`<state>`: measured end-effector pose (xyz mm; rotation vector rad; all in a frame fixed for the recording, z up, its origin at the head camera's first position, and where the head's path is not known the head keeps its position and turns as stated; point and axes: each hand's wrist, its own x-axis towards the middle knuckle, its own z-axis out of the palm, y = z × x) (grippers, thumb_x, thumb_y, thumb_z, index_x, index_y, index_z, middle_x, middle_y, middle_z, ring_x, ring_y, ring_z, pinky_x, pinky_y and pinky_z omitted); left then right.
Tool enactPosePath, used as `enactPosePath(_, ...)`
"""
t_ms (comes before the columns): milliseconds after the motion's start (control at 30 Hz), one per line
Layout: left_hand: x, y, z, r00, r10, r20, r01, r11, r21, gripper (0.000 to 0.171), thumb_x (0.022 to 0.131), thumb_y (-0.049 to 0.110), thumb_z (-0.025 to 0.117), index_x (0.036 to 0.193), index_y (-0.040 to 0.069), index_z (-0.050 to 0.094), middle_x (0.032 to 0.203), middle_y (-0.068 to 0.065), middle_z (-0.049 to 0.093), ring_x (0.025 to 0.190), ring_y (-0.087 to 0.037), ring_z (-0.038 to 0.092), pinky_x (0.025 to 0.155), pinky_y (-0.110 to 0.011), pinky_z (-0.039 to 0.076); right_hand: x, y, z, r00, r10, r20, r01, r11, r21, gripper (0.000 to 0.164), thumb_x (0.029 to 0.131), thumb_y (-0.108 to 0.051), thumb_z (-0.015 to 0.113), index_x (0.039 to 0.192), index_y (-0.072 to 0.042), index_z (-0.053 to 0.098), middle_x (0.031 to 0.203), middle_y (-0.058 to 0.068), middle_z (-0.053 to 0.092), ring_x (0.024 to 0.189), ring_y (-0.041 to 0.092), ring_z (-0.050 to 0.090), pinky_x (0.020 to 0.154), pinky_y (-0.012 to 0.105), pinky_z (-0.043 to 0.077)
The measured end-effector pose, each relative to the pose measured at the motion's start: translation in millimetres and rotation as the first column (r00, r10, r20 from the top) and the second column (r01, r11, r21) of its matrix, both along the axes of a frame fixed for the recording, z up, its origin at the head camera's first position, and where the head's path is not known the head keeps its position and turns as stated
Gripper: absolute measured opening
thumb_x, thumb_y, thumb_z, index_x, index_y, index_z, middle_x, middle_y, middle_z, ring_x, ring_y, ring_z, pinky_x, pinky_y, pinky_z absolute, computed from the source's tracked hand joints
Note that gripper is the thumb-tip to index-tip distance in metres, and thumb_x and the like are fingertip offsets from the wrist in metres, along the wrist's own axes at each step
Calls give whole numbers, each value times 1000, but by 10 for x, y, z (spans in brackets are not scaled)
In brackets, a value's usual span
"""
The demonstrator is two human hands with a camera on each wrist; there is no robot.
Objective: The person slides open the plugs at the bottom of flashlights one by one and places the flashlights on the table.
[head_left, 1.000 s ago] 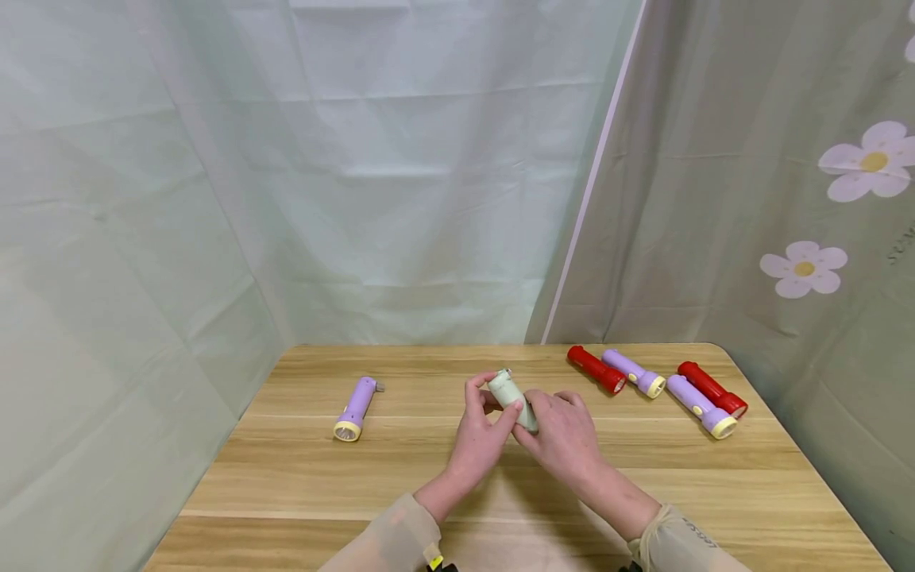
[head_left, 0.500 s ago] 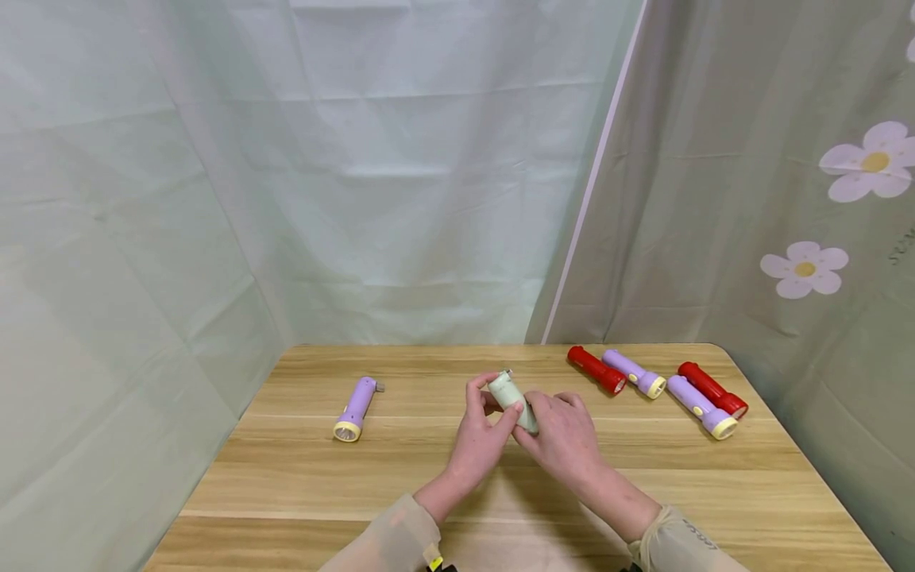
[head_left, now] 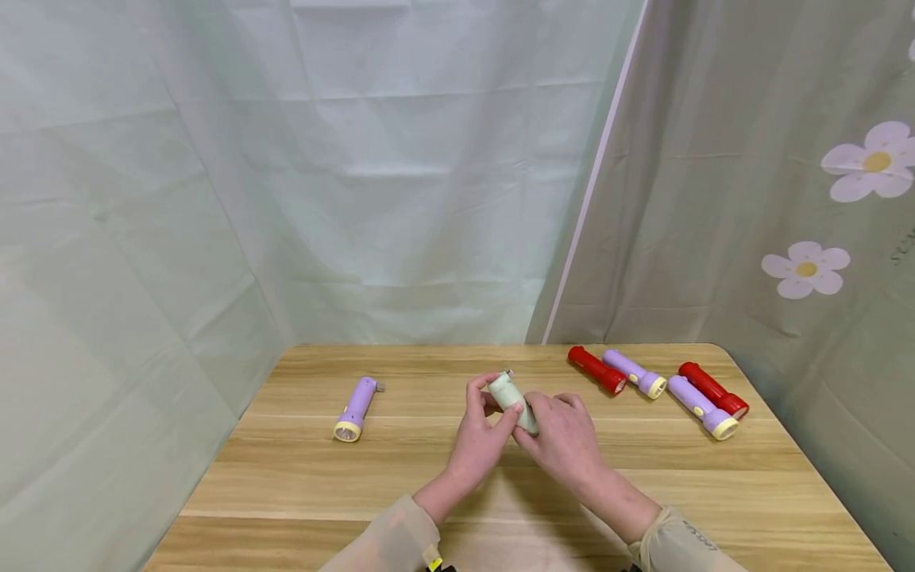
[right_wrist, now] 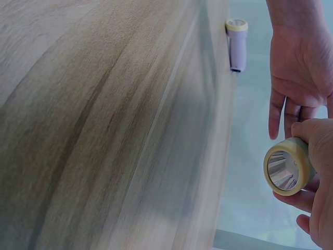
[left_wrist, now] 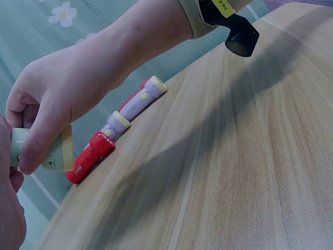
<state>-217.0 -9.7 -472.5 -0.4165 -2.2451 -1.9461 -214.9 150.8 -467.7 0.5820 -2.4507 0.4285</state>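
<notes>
Both hands hold a pale green flashlight point(head_left: 511, 396) over the middle of the wooden table point(head_left: 429, 469). Fingers and thumb of the left hand point(head_left: 480, 437) grip its tail end, where a small metal plug pokes out. The right hand point(head_left: 565, 433) grips the lamp end and covers most of it in the head view. That end shows in the right wrist view as a yellow rim around a silver reflector point(right_wrist: 283, 171). In the left wrist view, the right thumb point(left_wrist: 35, 151) presses along the body near the yellow rim.
At left lies a purple flashlight point(head_left: 356, 409) with its metal prongs out. Toward the back right lie two red flashlights point(head_left: 596, 370) and two purple flashlights point(head_left: 700, 407) in pairs. A pale curtain point(head_left: 429, 199) hangs behind the table and along its sides.
The small metal plug at the tail of the pale green flashlight looks slightly turned compared with a second ago. Both hands keep their place, and the other flashlights have not moved.
</notes>
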Motion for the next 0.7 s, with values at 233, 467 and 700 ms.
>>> enactPosePath(233,-10,-7,-17,1000,-17,-5,17,1000,-10,54,99,30,70,143,33,38,109,-5,61,106,-19,59,79,-35,52,-2,6,-20,1000,4,-17,-4,1000,1,35,81,-31,85,99,-13,61,73,-7,61,62,11,52,88,41,46)
enactPosePath(467,-13,-10,-19,1000,-26,-17,26,1000,-15,53,100,29,69,143,32,38,109,-6,61,105,-20,59,79,-34,51,-2,15,-30,1000,8,-18,-8,1000,-2,35,81,-30,85,101,-13,62,75,-6,63,63,11,55,88,42,46)
enactPosePath(700,-2,-6,-5,999,-28,-14,28,1000,-8,54,100,27,69,144,32,38,111,-5,61,105,-20,59,77,-33,51,3,16,-25,1000,9,-11,-9,1000,-3,35,81,-30,85,100,-13,61,75,-7,63,63,11,54,88,42,46)
